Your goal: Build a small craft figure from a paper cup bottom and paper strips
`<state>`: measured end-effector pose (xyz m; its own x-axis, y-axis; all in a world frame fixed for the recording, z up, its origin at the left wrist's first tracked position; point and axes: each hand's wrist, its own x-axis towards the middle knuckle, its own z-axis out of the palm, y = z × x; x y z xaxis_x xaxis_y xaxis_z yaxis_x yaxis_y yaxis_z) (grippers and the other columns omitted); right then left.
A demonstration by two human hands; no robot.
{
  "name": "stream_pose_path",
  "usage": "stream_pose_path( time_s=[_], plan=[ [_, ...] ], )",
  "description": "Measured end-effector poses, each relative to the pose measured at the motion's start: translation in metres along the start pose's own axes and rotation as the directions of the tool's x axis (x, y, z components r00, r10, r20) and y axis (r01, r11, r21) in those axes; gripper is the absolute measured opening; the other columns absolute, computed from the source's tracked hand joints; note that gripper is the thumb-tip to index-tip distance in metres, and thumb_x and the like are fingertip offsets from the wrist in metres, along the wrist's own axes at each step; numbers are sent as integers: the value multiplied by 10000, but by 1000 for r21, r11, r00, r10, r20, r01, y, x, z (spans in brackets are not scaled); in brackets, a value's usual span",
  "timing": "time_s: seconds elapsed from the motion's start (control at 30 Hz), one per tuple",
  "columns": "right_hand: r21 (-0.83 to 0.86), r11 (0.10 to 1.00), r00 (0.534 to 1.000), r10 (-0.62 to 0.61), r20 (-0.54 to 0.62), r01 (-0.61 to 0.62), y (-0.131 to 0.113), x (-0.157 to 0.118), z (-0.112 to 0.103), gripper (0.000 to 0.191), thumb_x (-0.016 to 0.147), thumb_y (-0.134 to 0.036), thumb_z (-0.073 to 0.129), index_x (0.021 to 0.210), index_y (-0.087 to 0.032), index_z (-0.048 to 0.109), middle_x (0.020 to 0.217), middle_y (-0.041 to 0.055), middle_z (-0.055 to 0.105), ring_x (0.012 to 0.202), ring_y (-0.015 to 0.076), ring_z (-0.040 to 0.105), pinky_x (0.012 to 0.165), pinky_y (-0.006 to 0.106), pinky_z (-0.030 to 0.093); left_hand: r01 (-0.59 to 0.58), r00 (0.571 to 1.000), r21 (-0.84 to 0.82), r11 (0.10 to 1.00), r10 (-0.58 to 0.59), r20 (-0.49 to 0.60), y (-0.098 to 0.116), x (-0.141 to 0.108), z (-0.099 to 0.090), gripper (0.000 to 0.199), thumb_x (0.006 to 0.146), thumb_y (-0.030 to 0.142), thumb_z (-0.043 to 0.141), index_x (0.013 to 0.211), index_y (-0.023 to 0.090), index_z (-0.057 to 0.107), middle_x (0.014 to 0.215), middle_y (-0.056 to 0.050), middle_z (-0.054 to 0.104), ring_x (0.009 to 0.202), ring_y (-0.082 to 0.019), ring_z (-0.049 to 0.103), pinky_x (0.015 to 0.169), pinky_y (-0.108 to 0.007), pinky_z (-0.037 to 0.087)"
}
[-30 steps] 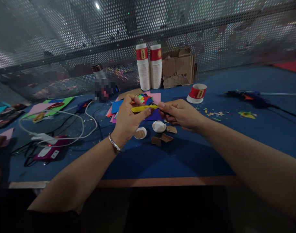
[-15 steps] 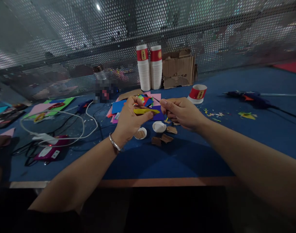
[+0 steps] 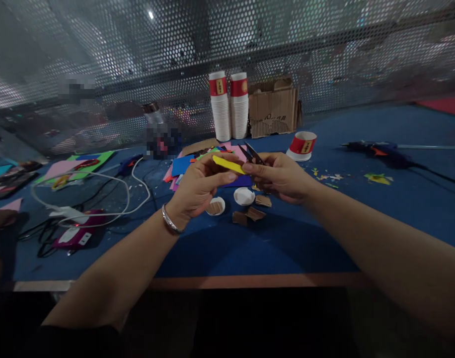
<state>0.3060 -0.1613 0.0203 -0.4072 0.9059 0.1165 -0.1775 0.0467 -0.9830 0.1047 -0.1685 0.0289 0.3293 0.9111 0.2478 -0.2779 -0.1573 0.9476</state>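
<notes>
A narrow yellow paper strip [image 3: 228, 164] is pinched between the thumb and fingers of my left hand [image 3: 203, 181]. My right hand [image 3: 283, 176] holds dark scissors [image 3: 251, 154], their blades apart and pointing up and away. The right thumb and fingertip touch the strip's right end. Under the hands lie two small white cup bottoms; the left one [image 3: 215, 213] has brown cardboard in it, and the other [image 3: 244, 190] has a whitish inside. Torn cardboard pieces [image 3: 256, 214] rest beside them. Coloured paper sheets [image 3: 181, 165] are piled behind my hands.
Two stacks of paper cups [image 3: 222, 117] stand by a cardboard box [image 3: 274, 112] at the back. A cut cup [image 3: 302, 144] and a glue gun [image 3: 380, 151] are to the right. A power strip [image 3: 78, 233] with cables lies left, near another person's hand [image 3: 2, 219].
The yellow strip has turned its broad face toward me, and its right end now meets my right fingers. The scissors have swung upright, with their blades showing apart.
</notes>
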Motion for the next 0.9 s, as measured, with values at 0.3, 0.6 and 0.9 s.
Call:
stream_pose_path(
  time_s=[0.3,0.6,0.9],
  plan=[
    [-56,997,998,-58,29,59,0,-1,3,514,773,-626,844,747,-189,576,544,-98,342,467,50,223,431,258,117,-9,998,45,999,11,-56,2,-3,2,285,698,330,946,860,171,774,809,-27,776,749,-133,723,748,-258,585],
    [-539,793,946,-325,19,283,4,0,-3,644,855,-813,610,671,-201,529,609,-33,436,584,108,362,535,280,265,-20,985,39,999,27,-169,0,-2,3,350,651,337,958,891,188,752,826,-9,764,689,-115,681,651,-243,556],
    [-714,627,922,-380,69,312,6,-4,0,610,941,-744,540,844,-161,691,693,12,597,630,131,463,604,288,325,2,990,40,999,3,-141,0,-3,5,289,657,322,921,810,180,722,734,16,699,650,-107,639,690,-261,570]
  ],
)
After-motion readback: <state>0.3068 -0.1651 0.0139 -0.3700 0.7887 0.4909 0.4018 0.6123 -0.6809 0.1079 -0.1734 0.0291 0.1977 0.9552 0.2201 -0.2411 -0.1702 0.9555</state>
